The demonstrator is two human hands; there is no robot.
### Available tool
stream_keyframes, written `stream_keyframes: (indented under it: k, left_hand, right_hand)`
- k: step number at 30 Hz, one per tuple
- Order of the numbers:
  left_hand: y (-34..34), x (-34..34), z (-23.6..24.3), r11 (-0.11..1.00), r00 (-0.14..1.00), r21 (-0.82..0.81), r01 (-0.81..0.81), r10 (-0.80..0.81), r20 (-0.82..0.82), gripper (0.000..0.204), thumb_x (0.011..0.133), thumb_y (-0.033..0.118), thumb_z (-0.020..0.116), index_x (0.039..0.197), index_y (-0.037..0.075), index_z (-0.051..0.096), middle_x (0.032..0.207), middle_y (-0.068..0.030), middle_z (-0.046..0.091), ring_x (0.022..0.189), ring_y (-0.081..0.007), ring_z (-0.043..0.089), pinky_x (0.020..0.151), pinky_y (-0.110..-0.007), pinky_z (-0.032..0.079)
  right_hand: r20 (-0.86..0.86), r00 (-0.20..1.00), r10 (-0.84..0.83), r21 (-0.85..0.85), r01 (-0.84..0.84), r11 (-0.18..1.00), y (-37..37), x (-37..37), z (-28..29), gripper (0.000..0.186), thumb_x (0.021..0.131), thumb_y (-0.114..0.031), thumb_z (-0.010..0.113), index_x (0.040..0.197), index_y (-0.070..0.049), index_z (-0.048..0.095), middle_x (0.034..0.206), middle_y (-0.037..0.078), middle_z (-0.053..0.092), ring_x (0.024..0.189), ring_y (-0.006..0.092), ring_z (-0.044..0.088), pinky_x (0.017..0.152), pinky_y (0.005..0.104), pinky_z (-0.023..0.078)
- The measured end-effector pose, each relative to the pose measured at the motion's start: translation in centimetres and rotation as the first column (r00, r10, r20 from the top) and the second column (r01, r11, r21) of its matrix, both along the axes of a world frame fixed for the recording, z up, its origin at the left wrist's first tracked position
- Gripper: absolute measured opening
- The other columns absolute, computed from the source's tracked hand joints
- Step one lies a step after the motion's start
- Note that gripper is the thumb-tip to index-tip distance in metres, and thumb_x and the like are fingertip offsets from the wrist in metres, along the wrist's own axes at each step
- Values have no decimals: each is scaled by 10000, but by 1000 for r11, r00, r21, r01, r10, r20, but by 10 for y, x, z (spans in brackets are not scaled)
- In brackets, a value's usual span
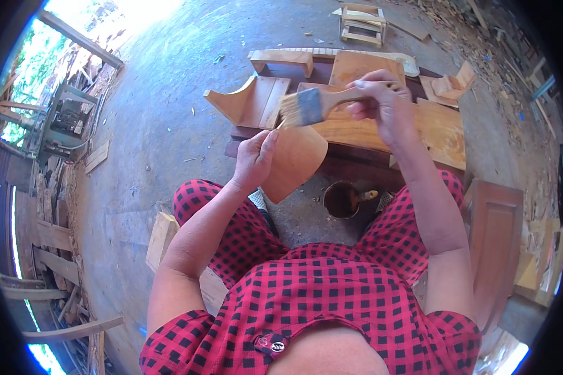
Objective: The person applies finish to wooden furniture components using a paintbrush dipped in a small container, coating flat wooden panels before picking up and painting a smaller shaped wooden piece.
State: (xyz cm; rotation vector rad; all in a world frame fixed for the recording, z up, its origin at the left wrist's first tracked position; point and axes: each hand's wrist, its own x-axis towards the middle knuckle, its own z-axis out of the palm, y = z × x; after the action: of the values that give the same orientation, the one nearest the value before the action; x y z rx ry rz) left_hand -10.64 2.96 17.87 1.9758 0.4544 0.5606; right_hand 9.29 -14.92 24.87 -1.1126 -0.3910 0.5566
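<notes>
My left hand is closed on the upper left edge of a curved wooden piece, which hangs tilted over my knees. In my right hand is a wide paintbrush, gripped by its wooden handle. Its pale bristles are slightly blurred and sit just above the top edge of the wooden piece; whether they touch it I cannot tell. On the floor between my feet stands a round dark pot with a yellowish handle sticking out at its right side.
Ahead, a low dark bench bears wooden boards and a curved bracket piece. A small wooden frame stands farther off. A brown panel leans at my right. Scrap wood and a greenish machine line the left side.
</notes>
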Motion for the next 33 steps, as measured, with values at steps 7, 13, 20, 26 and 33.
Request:
stream_keyframes:
  k: [7,13,20,26,33]
  left_hand:
    - [10,-4,10,995,984,-46,-88,94,151,337,965,261,489,780,-13,552,593,24,403,595,-59,364,518,-270,342]
    - [20,-16,19,997,998,71,18,-22,59,289,932,233,546,807,-19,608,632,36,469,621,-47,398,547,-242,367]
    - [7,-19,27,998,987,35,-49,43,157,289,932,225,543,811,-30,603,666,41,492,648,-45,418,571,-231,370]
    - [28,-31,36,986,962,-37,-162,166,217,281,943,221,526,822,-21,602,687,52,495,669,-38,415,587,-220,366]
    - [16,-21,22,997,993,2,-76,75,87,308,958,244,511,764,16,583,673,83,470,656,-13,386,562,-211,330]
  right_hand:
    - [249,968,23,-314,58,948,-7,27,-2,42,789,-75,598,757,-49,588,674,102,646,405,127,565,346,229,427]
    - [78,997,23,-33,-21,999,-14,28,10,35,788,-72,599,800,-42,587,699,105,644,447,140,598,381,239,472]
    - [-124,984,125,-101,-137,985,0,29,-10,61,789,-98,582,812,-42,593,716,111,641,482,175,630,402,267,510]
    - [0,985,172,-205,-168,964,-8,49,-5,77,788,-110,572,796,-40,602,715,100,642,460,149,614,382,253,492]
    - [-99,982,159,84,-151,985,13,13,-1,50,797,-92,577,784,-46,592,727,107,647,475,157,622,392,252,503]
